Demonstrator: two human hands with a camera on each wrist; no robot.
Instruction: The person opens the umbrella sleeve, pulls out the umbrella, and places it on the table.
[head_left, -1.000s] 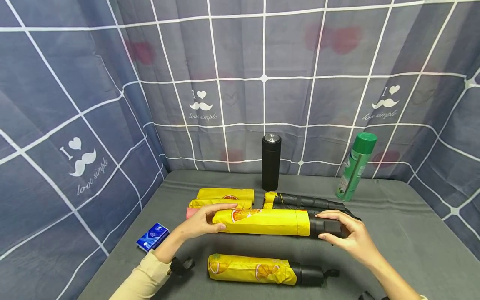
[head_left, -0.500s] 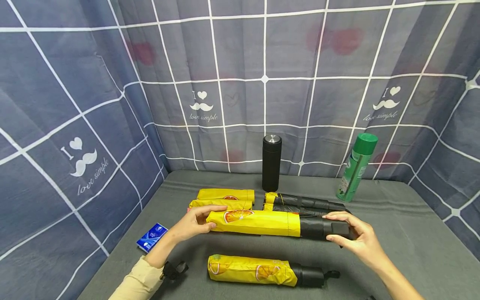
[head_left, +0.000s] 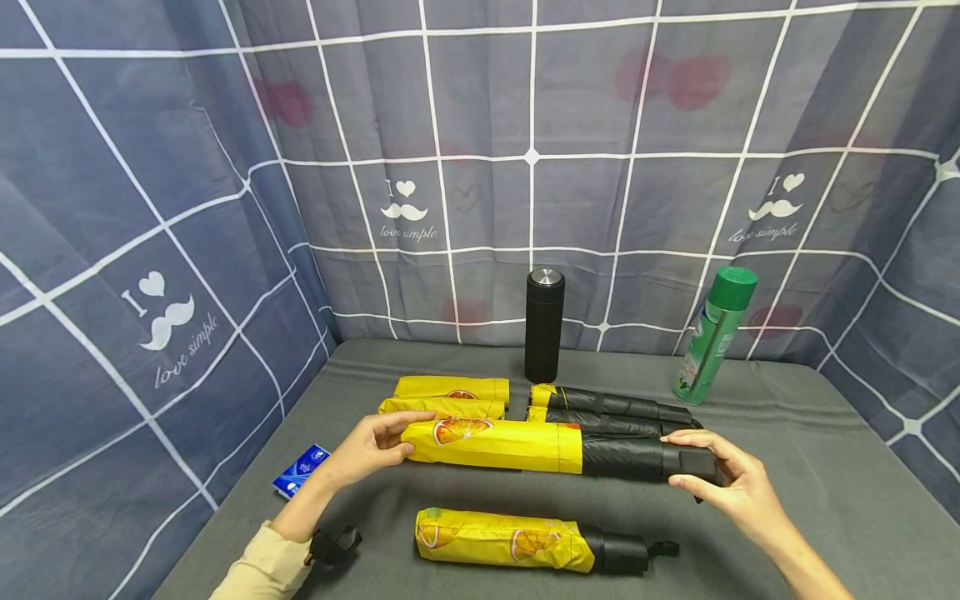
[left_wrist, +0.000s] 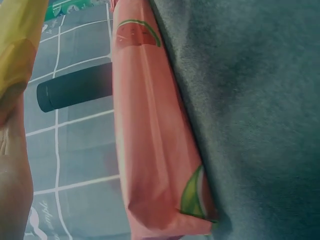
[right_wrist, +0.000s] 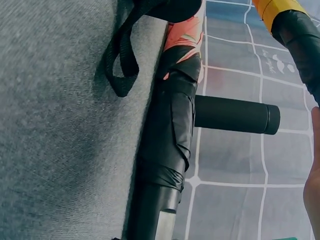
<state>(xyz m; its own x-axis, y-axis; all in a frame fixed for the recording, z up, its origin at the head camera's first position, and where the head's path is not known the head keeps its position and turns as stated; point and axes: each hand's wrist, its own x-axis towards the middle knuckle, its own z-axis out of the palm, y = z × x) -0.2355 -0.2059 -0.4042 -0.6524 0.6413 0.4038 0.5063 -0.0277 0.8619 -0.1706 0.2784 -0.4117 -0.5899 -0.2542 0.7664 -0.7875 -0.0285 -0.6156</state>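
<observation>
In the head view, a folded umbrella (head_left: 622, 457) lies level between both hands, partly out of a yellow sleeve (head_left: 502, 445) printed with orange slices. My left hand (head_left: 365, 452) grips the sleeve's left end between thumb and fingers. Around the black handle at the other end, my right hand (head_left: 731, 477) curls its fingers and thumb. Below them, another folded umbrella (head_left: 502, 542) in a yellow orange-slice cover rests on the grey cloth. A pink watermelon-print sleeve (left_wrist: 152, 135) fills the middle of the left wrist view, largely hidden in the head view.
Behind the hands lie yellow sleeves (head_left: 450, 387) at left and black folded umbrellas (head_left: 618, 402) at right. A black thermos (head_left: 543, 333) and a green spray can (head_left: 712, 342) stand at the back. A blue tissue pack (head_left: 300, 472) sits by the left forearm.
My left hand has drawn the yellow sleeve leftward while my right hand moved right with the handle. More of the umbrella's black body now shows between them.
</observation>
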